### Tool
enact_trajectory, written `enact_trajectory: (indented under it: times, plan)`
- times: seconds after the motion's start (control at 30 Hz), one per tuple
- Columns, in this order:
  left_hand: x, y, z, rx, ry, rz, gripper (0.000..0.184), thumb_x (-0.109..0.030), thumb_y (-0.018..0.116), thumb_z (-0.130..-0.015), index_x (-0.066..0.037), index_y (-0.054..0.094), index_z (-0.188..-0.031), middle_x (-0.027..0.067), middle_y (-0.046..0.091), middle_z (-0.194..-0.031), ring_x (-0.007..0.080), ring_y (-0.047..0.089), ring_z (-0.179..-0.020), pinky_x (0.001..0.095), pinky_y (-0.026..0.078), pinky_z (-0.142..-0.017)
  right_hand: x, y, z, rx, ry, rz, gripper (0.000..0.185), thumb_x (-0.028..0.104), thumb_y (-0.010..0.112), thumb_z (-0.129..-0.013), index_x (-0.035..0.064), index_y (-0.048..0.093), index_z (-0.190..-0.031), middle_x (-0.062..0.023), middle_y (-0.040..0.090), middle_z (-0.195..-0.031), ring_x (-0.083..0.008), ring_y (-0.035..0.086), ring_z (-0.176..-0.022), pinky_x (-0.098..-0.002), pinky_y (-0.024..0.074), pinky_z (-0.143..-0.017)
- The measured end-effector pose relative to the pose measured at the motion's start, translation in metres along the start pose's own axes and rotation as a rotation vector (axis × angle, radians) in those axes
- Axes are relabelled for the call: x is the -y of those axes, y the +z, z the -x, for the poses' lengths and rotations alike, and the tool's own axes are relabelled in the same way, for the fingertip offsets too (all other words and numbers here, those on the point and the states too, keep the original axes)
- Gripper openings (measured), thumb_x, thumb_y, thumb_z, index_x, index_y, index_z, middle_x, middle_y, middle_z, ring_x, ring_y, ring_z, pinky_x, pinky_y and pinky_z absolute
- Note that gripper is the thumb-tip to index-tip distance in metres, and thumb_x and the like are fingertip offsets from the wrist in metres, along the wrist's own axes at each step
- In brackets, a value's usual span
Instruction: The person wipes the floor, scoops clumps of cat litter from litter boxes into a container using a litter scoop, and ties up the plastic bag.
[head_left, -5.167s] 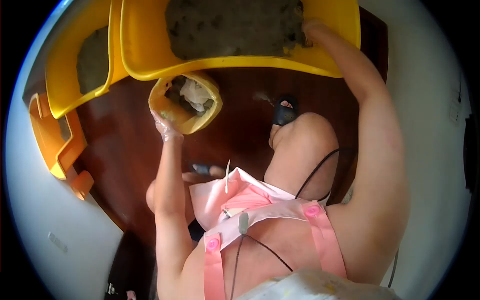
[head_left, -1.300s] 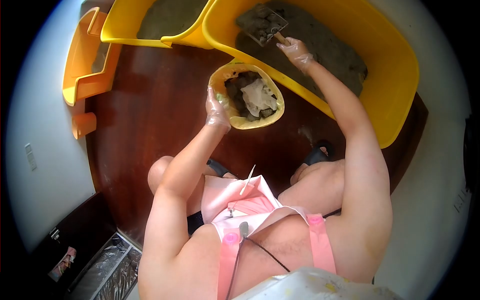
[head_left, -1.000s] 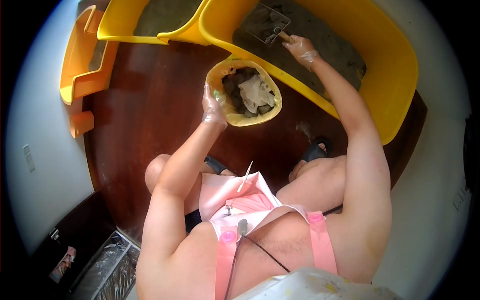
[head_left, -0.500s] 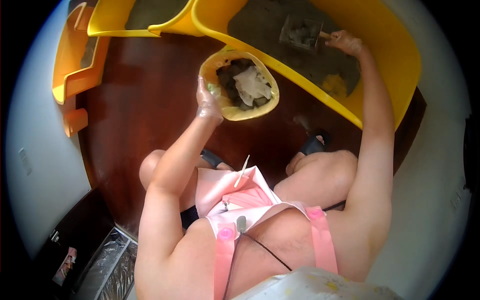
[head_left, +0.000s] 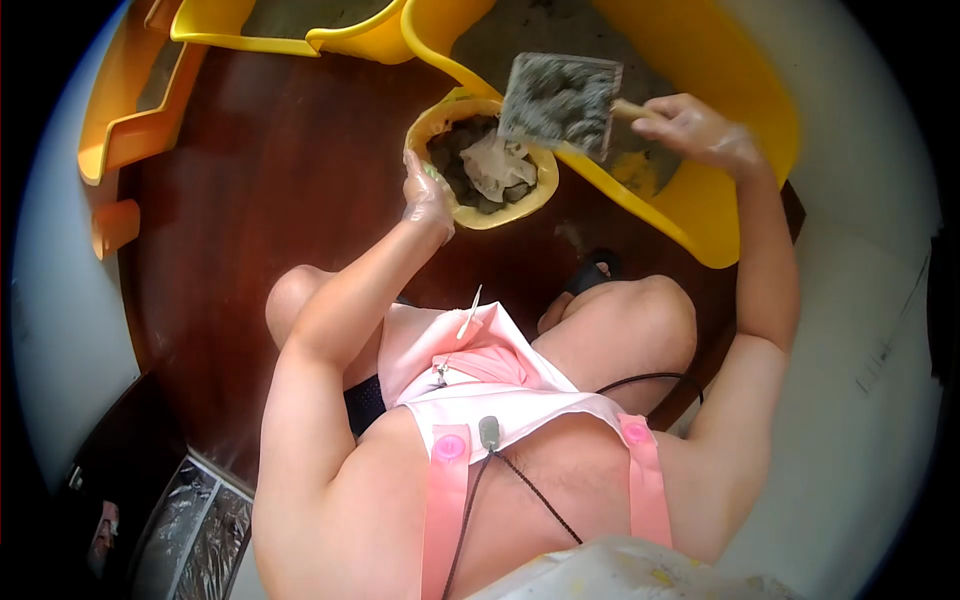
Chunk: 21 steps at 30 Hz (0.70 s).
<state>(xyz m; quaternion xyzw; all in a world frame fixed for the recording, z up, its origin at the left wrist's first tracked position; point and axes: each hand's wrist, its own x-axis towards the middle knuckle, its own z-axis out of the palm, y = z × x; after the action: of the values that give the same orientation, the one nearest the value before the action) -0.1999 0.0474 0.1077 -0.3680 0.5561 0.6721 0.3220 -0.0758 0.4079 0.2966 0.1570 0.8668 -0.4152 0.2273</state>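
My right hand (head_left: 703,135), in a clear glove, is closed around the light handle of a litter scoop (head_left: 562,100). Its square see-through pan is heaped with grey, clumpy litter and hangs over the right rim of a yellow-lined bin (head_left: 537,205). Inside the bin lie dark grey clumps and a crumpled whitish tissue or film (head_left: 492,172). My left hand (head_left: 428,192), also gloved, grips the bin's left side, fingers partly hidden behind it. Beyond the scoop stands a large yellow litter box (head_left: 690,235) with grey litter on its floor.
A second yellow box (head_left: 250,43) and an orange one (head_left: 150,125) stand at the far left on the dark red wooden floor (head_left: 250,200). White walls rise on both sides. A pink apron (head_left: 470,350) with a thin white stick covers my lap.
My right hand has lifted the loaded scoop out of the large yellow box and brought it left and nearer, to the bin's edge. My left hand keeps its grip on the bin.
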Motion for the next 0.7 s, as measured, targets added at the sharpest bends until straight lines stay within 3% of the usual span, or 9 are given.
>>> enact_trajectory:
  times: [0.03,0.1,0.23,0.3,0.33,0.43,0.47,0.6,0.7]
  plan:
    - [-0.001,0.001,0.001,0.016,-0.010,0.017,0.057,-0.070,0.041,-0.103,-0.015,0.056,-0.099,-0.0023,0.049,-0.080,0.0140,0.046,-0.068,0.0322,0.039,-0.062,0.024,0.007,0.003,-0.014,-0.061,0.111,0.041,0.043,0.072,-0.094,0.0046,0.062,-0.081,-0.0037,0.054,-0.065,-0.0157,0.047,-0.053,-0.0358,0.0411,-0.052]
    - [-0.002,0.003,0.010,0.028,-0.032,0.021,0.056,-0.070,0.041,-0.103,-0.017,0.049,-0.086,-0.0053,0.036,-0.071,0.0116,0.035,-0.060,0.0311,0.031,-0.057,0.087,0.034,0.003,0.032,0.107,0.280,0.033,0.035,0.071,-0.091,0.0021,0.072,-0.090,-0.0129,0.071,-0.079,-0.0259,0.066,-0.066,-0.0394,0.0523,-0.063]
    - [-0.020,0.020,0.047,0.008,-0.106,0.044,0.050,-0.063,0.039,-0.107,-0.018,0.051,-0.090,-0.0049,0.030,-0.063,0.0121,0.028,-0.051,0.0298,0.025,-0.047,0.125,0.131,-0.023,0.123,0.047,0.910,0.018,0.019,0.071,-0.089,0.0054,0.078,-0.098,-0.0131,0.077,-0.098,-0.0254,0.076,-0.094,-0.0350,0.0614,-0.078]
    - [-0.024,0.021,0.056,0.001,-0.100,0.062,0.051,-0.064,0.039,-0.107,-0.018,0.046,-0.085,-0.0043,0.028,-0.063,0.0124,0.026,-0.050,0.0304,0.023,-0.047,0.136,0.156,-0.016,-0.076,0.046,0.921,0.017,0.014,0.071,-0.089,0.0068,0.077,-0.103,-0.0101,0.077,-0.106,-0.0240,0.076,-0.094,-0.0342,0.0622,-0.079]
    - [-0.017,0.014,0.044,0.026,-0.084,0.014,0.056,-0.065,0.037,-0.107,-0.013,0.058,-0.109,0.0002,0.055,-0.077,0.0153,0.052,-0.063,0.0308,0.044,-0.057,0.145,0.156,-0.012,-0.109,0.053,0.924,0.020,0.010,0.067,-0.092,0.0075,0.076,-0.110,-0.0094,0.076,-0.110,-0.0248,0.076,-0.096,-0.0339,0.0620,-0.078]
    - [-0.020,0.013,0.051,0.060,-0.097,-0.052,0.070,-0.065,0.033,-0.107,-0.008,0.048,-0.146,0.0099,0.065,-0.128,0.0235,0.065,-0.109,0.0375,0.054,-0.093,0.134,0.156,-0.011,-0.046,-0.116,0.946,0.027,0.020,0.052,-0.105,-0.0002,0.069,-0.107,-0.0151,0.075,-0.094,-0.0303,0.077,-0.085,-0.0393,0.0620,-0.074]
    - [-0.025,0.013,0.060,0.142,-0.116,-0.019,0.080,-0.065,0.030,-0.107,-0.007,0.027,-0.162,0.0128,0.042,-0.161,0.0285,0.047,-0.142,0.0421,0.038,-0.119,0.133,0.155,-0.010,-0.088,-0.098,0.940,0.027,0.019,0.051,-0.105,-0.0002,0.069,-0.106,-0.0155,0.075,-0.093,-0.0305,0.077,-0.084,-0.0397,0.0619,-0.074]
    - [-0.023,0.010,0.048,0.117,-0.135,-0.024,0.078,-0.064,0.031,-0.108,-0.007,0.029,-0.161,0.0135,0.044,-0.159,0.0291,0.050,-0.140,0.0421,0.039,-0.116,0.152,0.124,-0.001,-0.116,-0.004,0.874,0.021,0.019,0.055,-0.102,0.0054,0.071,-0.107,-0.0157,0.076,-0.096,-0.0332,0.075,-0.085,-0.0415,0.0614,-0.075]
    - [-0.016,0.014,0.045,0.048,-0.075,0.028,0.067,-0.062,0.037,-0.108,-0.008,0.048,-0.146,0.0090,0.063,-0.130,0.0226,0.064,-0.111,0.0370,0.053,-0.093,0.146,0.087,0.017,-0.139,0.073,0.749,0.024,0.026,0.062,-0.100,0.0082,0.074,-0.110,-0.0173,0.075,-0.094,-0.0352,0.073,-0.085,-0.0452,0.0591,-0.079]
